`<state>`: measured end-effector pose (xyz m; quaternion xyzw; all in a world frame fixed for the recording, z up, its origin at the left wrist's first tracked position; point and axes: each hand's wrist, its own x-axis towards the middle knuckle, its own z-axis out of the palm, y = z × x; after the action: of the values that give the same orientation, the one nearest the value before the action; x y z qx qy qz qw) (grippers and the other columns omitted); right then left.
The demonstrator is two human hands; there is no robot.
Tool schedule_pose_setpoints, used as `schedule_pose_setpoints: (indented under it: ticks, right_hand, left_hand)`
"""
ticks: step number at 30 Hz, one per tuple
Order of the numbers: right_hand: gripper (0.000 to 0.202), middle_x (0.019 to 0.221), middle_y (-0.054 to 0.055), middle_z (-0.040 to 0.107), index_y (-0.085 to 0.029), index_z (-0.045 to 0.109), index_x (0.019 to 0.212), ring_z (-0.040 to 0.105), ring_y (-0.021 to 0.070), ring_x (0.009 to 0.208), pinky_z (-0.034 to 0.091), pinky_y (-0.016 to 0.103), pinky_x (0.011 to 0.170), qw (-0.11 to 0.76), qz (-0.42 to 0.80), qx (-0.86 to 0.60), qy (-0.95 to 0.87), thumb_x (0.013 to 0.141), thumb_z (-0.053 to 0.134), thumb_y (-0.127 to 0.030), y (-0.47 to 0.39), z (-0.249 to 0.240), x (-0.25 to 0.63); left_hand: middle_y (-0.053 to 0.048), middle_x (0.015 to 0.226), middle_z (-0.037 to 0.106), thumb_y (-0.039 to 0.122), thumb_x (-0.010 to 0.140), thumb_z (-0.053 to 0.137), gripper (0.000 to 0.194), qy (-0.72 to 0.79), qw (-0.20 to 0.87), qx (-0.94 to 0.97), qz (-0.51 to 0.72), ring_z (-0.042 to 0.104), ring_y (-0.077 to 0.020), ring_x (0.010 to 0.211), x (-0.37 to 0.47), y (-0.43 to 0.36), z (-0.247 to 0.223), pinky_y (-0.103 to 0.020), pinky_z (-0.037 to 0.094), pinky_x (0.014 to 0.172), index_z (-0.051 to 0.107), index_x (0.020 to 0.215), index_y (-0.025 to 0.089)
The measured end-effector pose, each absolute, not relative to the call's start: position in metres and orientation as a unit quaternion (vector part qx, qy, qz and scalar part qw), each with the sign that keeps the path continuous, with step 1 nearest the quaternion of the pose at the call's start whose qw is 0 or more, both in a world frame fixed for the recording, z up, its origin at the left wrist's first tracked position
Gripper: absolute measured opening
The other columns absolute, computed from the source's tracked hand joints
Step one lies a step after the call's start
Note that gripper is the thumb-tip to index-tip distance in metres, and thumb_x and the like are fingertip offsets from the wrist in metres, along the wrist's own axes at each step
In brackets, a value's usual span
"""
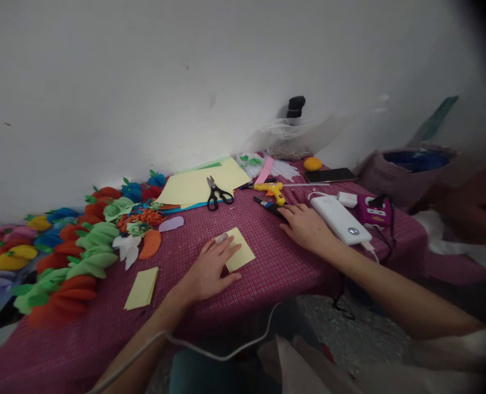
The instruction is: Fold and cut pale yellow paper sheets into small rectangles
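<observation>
My left hand (pixel 210 269) rests with spread fingers on the left part of a pale yellow paper piece (pixel 243 250) near the table's front edge. Something small and greyish shows at one fingertip. Over a dark pen-like tool (pixel 269 206) lies my right hand (pixel 304 225), its fingertips on the tool's near end; whether they grip it I cannot tell. Just beyond is a yellow glue gun (pixel 272 191). Black-handled scissors (pixel 215 193) lie on large pale yellow sheets (pixel 185 186). A small stack of yellow paper pieces (pixel 141 288) is left of my left hand.
Colourful paper shapes (pixel 91 246) crowd the table's left side, beside paper scraps (pixel 150 244). On the right are a white power bank (pixel 341 220), a purple adapter (pixel 373 210), a phone (pixel 331 175) and an orange ball-like item (pixel 312 163). A white cable (pixel 222 358) crosses in front.
</observation>
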<state>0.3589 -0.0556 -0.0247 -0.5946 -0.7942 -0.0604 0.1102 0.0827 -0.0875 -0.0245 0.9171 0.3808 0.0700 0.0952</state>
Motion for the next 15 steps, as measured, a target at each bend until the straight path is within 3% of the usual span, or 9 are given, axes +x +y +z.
schedule_pose_setpoints:
  ticks: [8,12,15]
  right_hand:
    - [0.04,0.103,0.014,0.057,-0.013,0.047,0.116,0.049,0.0261,0.096,0.036,0.038,0.083,0.077,-0.078,-0.633,-0.767,0.079,0.048,-0.028,-0.036,-0.039,0.362]
    - [0.045,0.103,0.016,0.056,-0.009,0.048,0.116,0.049,0.0264,0.095,0.035,0.038,0.085,0.094,-0.062,-0.616,-0.78,0.074,0.049,-0.026,-0.037,-0.032,0.361]
    - [0.047,0.106,0.013,0.054,-0.013,0.049,0.117,0.048,0.0248,0.098,0.036,0.036,0.087,0.126,0.006,-0.576,-0.808,0.072,0.051,-0.025,-0.052,-0.024,0.362]
  left_hand:
    - [-0.006,0.133,0.04,0.045,0.082,0.041,0.05,0.389,0.101,0.914,0.057,0.031,-0.0186,0.123,0.077,-0.086,-0.031,-0.039,0.019,0.102,0.036,0.127,0.023]
    - [-0.006,0.129,0.044,0.041,0.083,0.042,0.047,0.389,0.115,0.912,0.061,0.036,-0.0188,0.121,0.077,-0.083,-0.033,-0.038,0.022,0.101,0.038,0.126,0.022]
    - [-0.007,0.132,0.04,0.037,0.08,0.046,0.051,0.377,0.135,0.914,0.065,0.032,-0.0205,0.123,0.074,-0.085,-0.032,-0.041,0.02,0.102,0.035,0.128,0.023]
